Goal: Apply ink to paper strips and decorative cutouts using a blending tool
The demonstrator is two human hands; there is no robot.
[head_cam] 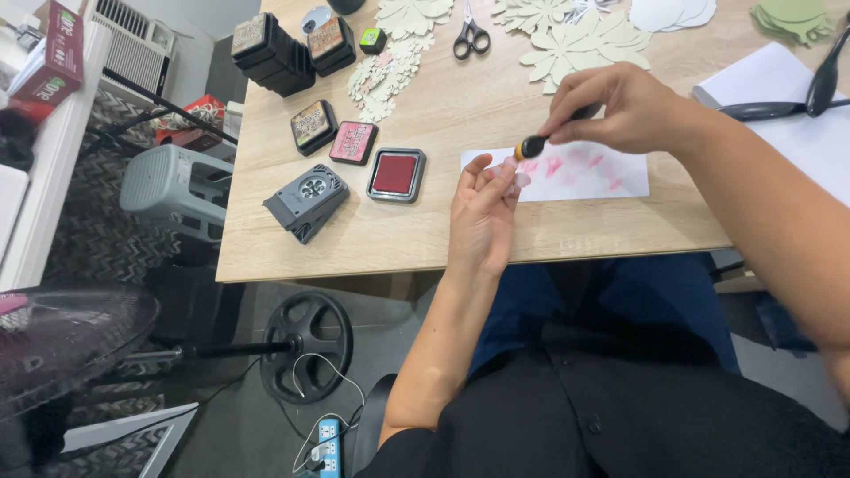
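Light wood table (425, 239) w/ craft stuff on it, grey floor below, a fan base (306, 347) & a power strip (328, 447) down there. Left hand (482, 217) lay palm-up at the table's front edge, fingers (474, 170) loosely together, pinching a small pale paper petal (521, 180) at the tips. Right hand (611, 108) sat just above & right of it, fingers clamped on a short black dauber tool (542, 140); its tip was touching or just beside the petal, can't tell which. Both over the left end of a white paper sheet (584, 173) smeared w/ pink ink. Left of the hands, near: an open red ink pad (396, 174), then a closed pink pad (353, 142) & a brown-topped pad (312, 127). A grey paper punch (306, 202) sat nearer the front edge. Farther back: stacks of black ink pads (274, 53), scissors (471, 37), pale green paper flower cutouts (575, 40). Far right, a black lamp arm (797, 93) over a white pad.
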